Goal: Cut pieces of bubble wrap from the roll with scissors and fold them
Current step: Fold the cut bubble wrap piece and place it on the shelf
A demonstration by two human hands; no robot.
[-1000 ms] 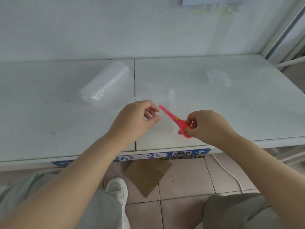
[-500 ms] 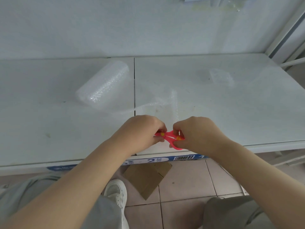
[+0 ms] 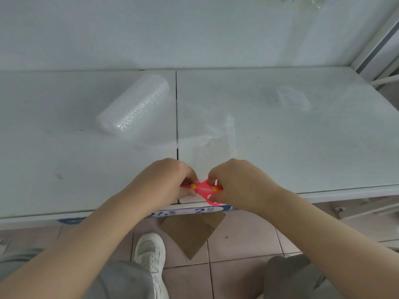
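Observation:
A roll of bubble wrap lies on the white shelf, left of centre. Its loose sheet trails forward and right toward my hands. Small pink scissors with yellow dots sit near the shelf's front edge. My right hand grips their handles. My left hand is closed around the blade end, which is mostly hidden under its fingers. A folded piece of bubble wrap rests at the back right.
A dark seam splits the shelf into two panels. A blue-and-white label strip runs along the front edge. Below are tiled floor, a cardboard piece, my white shoe and my knees.
The scissors came down from pointing up and left to lying flat near the front edge. My left hand moved in and closed on their blade end. Both hands drew toward me.

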